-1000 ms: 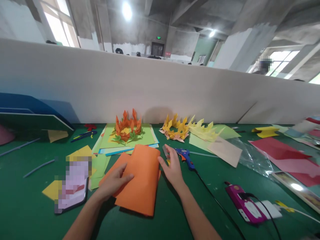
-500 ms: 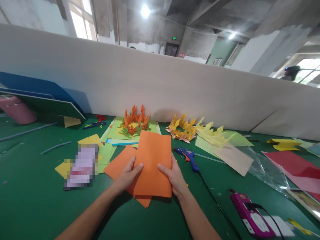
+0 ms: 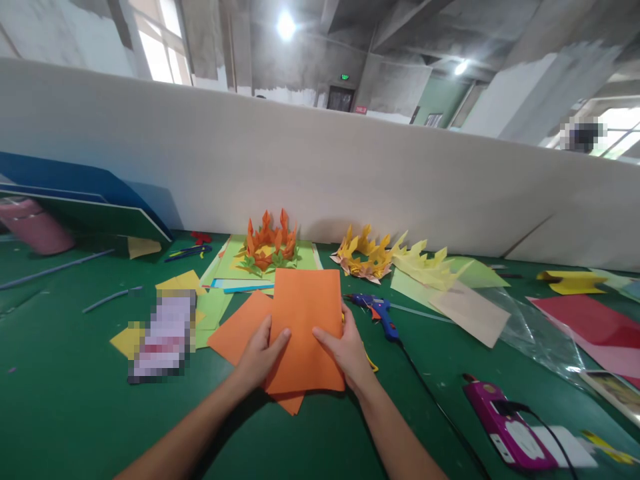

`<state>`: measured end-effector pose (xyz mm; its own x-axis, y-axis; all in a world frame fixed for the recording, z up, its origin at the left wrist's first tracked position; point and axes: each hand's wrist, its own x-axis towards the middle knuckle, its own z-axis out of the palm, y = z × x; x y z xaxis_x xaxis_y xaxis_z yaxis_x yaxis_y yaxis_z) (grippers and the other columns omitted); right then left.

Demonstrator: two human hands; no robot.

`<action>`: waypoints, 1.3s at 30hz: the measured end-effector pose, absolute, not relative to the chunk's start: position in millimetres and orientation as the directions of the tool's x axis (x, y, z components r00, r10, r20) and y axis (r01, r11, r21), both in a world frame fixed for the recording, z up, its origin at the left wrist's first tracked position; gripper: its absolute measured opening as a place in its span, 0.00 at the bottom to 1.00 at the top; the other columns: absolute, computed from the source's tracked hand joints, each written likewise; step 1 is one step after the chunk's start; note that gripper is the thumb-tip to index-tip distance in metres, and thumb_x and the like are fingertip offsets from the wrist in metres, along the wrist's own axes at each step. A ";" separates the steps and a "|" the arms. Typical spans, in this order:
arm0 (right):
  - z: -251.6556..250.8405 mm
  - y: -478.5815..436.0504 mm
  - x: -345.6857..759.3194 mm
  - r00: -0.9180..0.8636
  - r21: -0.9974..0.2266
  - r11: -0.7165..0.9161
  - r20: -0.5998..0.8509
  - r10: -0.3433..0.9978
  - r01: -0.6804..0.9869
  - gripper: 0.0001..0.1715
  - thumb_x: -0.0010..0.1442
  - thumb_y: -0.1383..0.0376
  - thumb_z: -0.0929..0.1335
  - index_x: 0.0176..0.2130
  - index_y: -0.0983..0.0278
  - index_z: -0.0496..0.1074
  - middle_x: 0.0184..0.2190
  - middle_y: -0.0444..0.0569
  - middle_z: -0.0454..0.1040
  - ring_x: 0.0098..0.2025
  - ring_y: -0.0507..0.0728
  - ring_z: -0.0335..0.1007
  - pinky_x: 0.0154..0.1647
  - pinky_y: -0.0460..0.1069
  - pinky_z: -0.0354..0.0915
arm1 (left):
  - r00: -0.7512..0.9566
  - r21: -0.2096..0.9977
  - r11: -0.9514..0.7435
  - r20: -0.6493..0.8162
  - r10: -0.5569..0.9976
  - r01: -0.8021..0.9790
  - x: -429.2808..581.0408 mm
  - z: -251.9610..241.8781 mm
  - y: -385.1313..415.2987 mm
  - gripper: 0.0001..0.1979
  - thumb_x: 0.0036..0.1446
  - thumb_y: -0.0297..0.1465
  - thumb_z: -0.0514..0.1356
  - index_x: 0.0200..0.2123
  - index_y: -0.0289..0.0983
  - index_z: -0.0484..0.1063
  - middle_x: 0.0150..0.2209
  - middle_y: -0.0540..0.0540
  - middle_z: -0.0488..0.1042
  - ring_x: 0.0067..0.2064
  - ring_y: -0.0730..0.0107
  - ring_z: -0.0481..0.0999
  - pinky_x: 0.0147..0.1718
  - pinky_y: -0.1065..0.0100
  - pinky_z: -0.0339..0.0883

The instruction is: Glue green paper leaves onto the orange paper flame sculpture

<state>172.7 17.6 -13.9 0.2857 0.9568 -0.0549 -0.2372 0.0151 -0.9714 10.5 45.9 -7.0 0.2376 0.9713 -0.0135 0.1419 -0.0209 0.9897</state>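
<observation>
Two hands (image 3: pixel 261 353) (image 3: pixel 349 353) grip smooth paper (image 3: pixel 307 313) — orange, rectangular.

The paper sheet (image 3: pixel 306 303) is plain orange; behind it, the leafy paper crown (image 3: pixel 263 259) is orange and green; right of it, the hot-glue gun (image 3: pixel 383 311) is blue with an orange trigger (image 3: pixel 375 314).

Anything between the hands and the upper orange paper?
Nothing visible in front: left hand and right hand both touch the upper orange paper directly. A yellow item shows by the right hand; whether it intervenes behind is hidden.
</observation>
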 end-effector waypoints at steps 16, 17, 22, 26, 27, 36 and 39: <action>-13.1 17.2 171.9 0.286 -0.978 0.022 -0.038 0.958 -0.205 0.52 0.38 0.60 0.76 0.58 0.59 0.52 0.52 0.55 0.70 0.49 0.64 0.70 0.47 0.59 0.69 | 0.312 0.999 0.023 -0.033 0.950 0.037 12.6 -4.3 43.9 0.31 0.47 0.45 0.58 0.53 0.35 0.63 0.54 0.37 0.69 0.56 0.50 0.67 0.53 0.53 0.63; -11.6 16.9 172.1 0.265 -0.972 0.018 -0.045 0.963 -0.233 0.52 0.38 0.59 0.76 0.58 0.59 0.52 0.51 0.54 0.71 0.49 0.64 0.71 0.47 0.59 0.69 | 0.317 0.999 0.030 -0.036 0.948 0.024 12.6 -4.6 44.5 0.32 0.47 0.45 0.58 0.53 0.36 0.63 0.54 0.37 0.69 0.56 0.50 0.67 0.53 0.53 0.62; -5.6 16.2 173.9 0.159 -0.931 -0.047 -0.112 0.981 -0.363 0.48 0.39 0.57 0.75 0.55 0.59 0.55 0.47 0.54 0.74 0.49 0.65 0.71 0.46 0.60 0.69 | 0.312 0.998 0.055 -0.044 0.949 -0.027 11.8 -4.9 47.4 0.33 0.46 0.47 0.59 0.54 0.36 0.62 0.54 0.38 0.70 0.55 0.50 0.68 0.53 0.53 0.62; -8.4 17.5 175.7 0.188 -0.936 -0.058 -0.130 0.974 -0.347 0.49 0.38 0.57 0.76 0.55 0.59 0.54 0.42 0.52 0.76 0.45 0.66 0.74 0.43 0.60 0.70 | 0.334 0.997 0.074 -0.057 0.941 -0.038 11.4 -6.3 47.9 0.35 0.47 0.48 0.59 0.55 0.36 0.61 0.54 0.37 0.69 0.54 0.51 0.69 0.52 0.54 0.64; -9.9 17.9 176.0 0.201 -0.940 -0.059 -0.132 0.971 -0.336 0.49 0.38 0.58 0.76 0.55 0.59 0.53 0.41 0.52 0.76 0.44 0.66 0.74 0.42 0.60 0.71 | 0.338 0.997 0.066 -0.049 0.940 -0.038 11.5 -7.4 47.9 0.35 0.47 0.48 0.58 0.55 0.36 0.61 0.55 0.37 0.69 0.54 0.51 0.69 0.52 0.54 0.64; -18.9 21.4 176.6 0.252 -0.973 -0.058 -0.114 0.961 -0.222 0.48 0.39 0.59 0.74 0.55 0.60 0.51 0.38 0.51 0.77 0.40 0.65 0.76 0.38 0.58 0.72 | 0.204 0.988 -0.114 0.091 0.975 0.108 10.7 -21.3 51.6 0.38 0.51 0.41 0.56 0.63 0.39 0.45 0.63 0.40 0.55 0.65 0.55 0.51 0.60 0.56 0.50; -20.2 22.1 176.1 0.251 -0.982 -0.052 -0.098 0.963 -0.182 0.47 0.39 0.60 0.74 0.55 0.60 0.51 0.37 0.50 0.77 0.39 0.64 0.76 0.38 0.57 0.72 | 0.262 0.961 -0.163 0.103 0.960 0.222 7.8 -22.2 52.7 0.32 0.52 0.40 0.54 0.60 0.40 0.54 0.63 0.42 0.57 0.66 0.56 0.49 0.62 0.56 0.44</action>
